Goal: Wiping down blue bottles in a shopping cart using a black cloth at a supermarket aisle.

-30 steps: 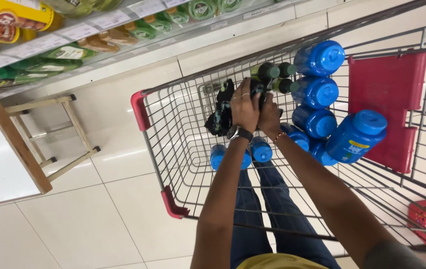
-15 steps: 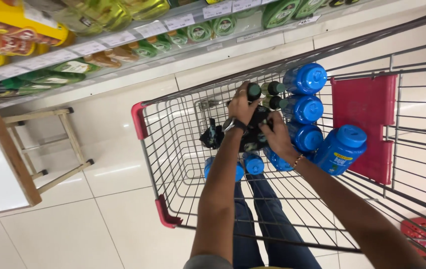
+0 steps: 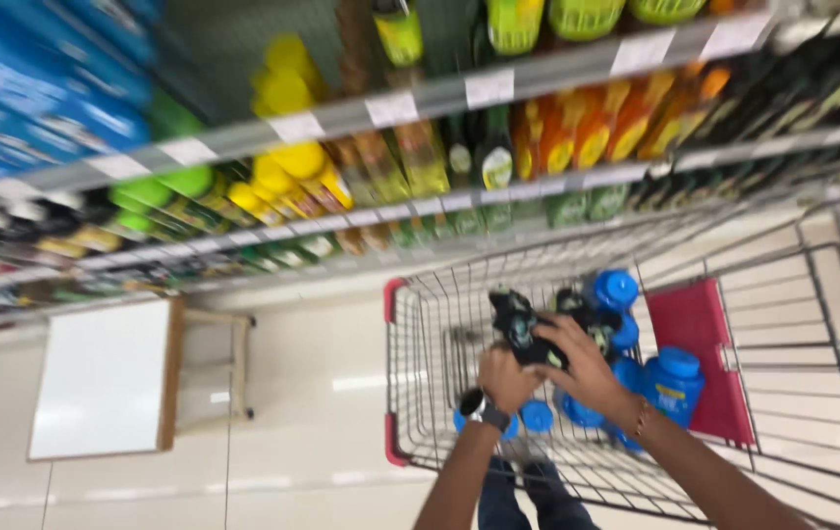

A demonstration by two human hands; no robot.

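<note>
left hand and right hand outstretched, fingers curled

My view tipped up from floor to blurred shelves of bottles, cart now lower and smaller in view, my left hand and right hand lifting the dark bottle pack clear of the blue jugs, white stool nearer centre

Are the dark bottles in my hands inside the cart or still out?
Inside: both hands hold the dark bottles within the cart, beside blue jugs.
</note>
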